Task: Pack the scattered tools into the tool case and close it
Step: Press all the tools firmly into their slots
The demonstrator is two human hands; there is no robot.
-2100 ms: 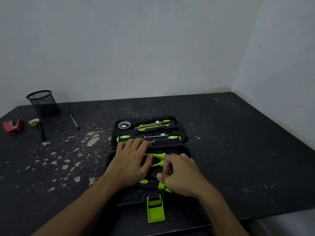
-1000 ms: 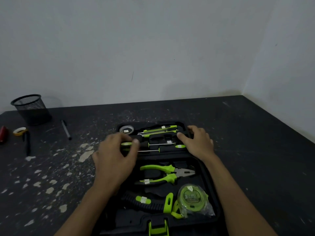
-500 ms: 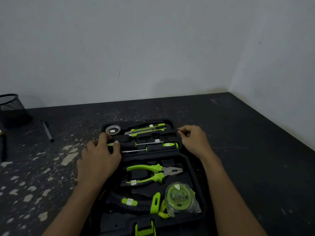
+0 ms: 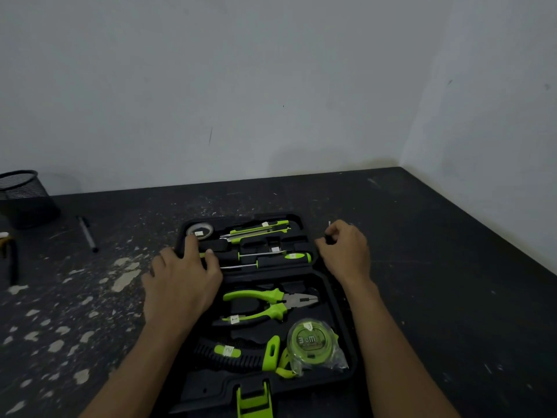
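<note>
The left hand [image 4: 180,276] rests, fingers apart, on the open tool case's [image 4: 241,218] far-left edge; the right hand's [image 4: 346,251] fingers curl, grip unclear.

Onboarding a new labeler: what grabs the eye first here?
The open black tool case in the middle of the table, with lime-green pliers and a wrapped tape measure seated in its near half. Next, the left hand resting on the far half's left edge and the right hand, fingers curled, at its right edge. Pale flaked patches scar the dark tabletop to the left.
</note>
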